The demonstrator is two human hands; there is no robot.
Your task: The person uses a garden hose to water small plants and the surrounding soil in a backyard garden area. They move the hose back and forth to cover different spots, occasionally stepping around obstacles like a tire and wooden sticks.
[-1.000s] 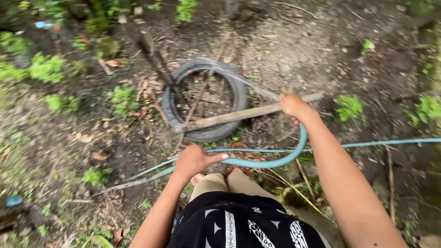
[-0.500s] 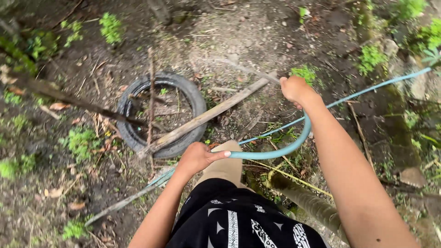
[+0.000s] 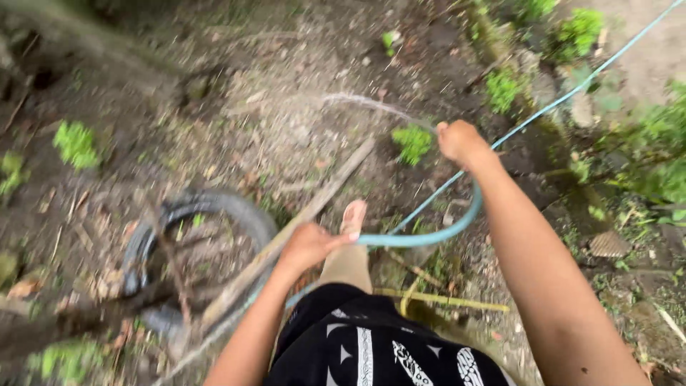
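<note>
A light blue garden hose (image 3: 429, 236) curves between both hands and runs off to the upper right over the ground. My right hand (image 3: 461, 141) grips the hose end, and a thin stream of water (image 3: 364, 104) arcs from it to the left. My left hand (image 3: 309, 246) holds the hose lower down, near my knee. My foot (image 3: 353, 216) steps forward on the dirt below the hands.
An old tyre (image 3: 193, 250) lies on the dirt at the lower left, with a long wooden stick (image 3: 286, 236) across it. Small green plants (image 3: 413, 141) dot the ground. Stones and denser plants (image 3: 643, 164) line the right side.
The view has swung right and blurred, so the tyre and stick slid toward the lower left. Both hands keep hold of the hose. My foot has stepped forward.
</note>
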